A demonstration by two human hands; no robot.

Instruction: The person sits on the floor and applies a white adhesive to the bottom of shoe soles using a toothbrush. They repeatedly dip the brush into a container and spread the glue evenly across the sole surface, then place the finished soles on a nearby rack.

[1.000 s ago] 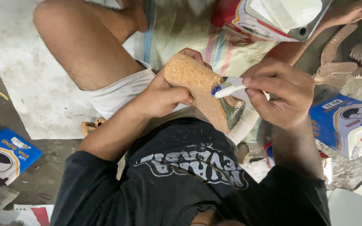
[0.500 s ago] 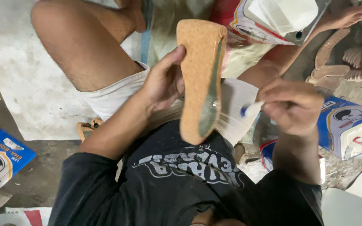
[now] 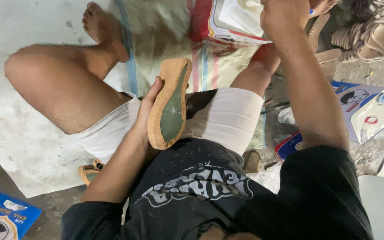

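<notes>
- Head view — left hand (image 3: 150, 111) clasps a cork-coloured wedge shoe sole (image 3: 170, 104) along its left edge, fingers curled behind it, thumb side against the rim; sole stands on edge over the lap, toe end up, between the two thighs.
- Face of the sole carries a dull green-grey inlay, looks smooth, maybe tacky; the cork rim around it is rough and grainy — the better place to grip.
- Judged light and stiff; one hand carries it without strain; likely crumbles at the edges if pinched hard, so hold by the thick side wall, not the coated face.
- Right hand (image 3: 285, 18) raised at the top edge of the frame, fingers closed over something small with a blue tip just showing; what it is I cannot tell; it hovers over an open red-sided box (image 3: 227, 24).
- Around: striped cloth (image 3: 210, 66) under the legs; blue adhesive tin (image 3: 365, 111) at right; blue packet (image 3: 3, 218) lower left; tan sandal straps (image 3: 374, 35) upper right.
</notes>
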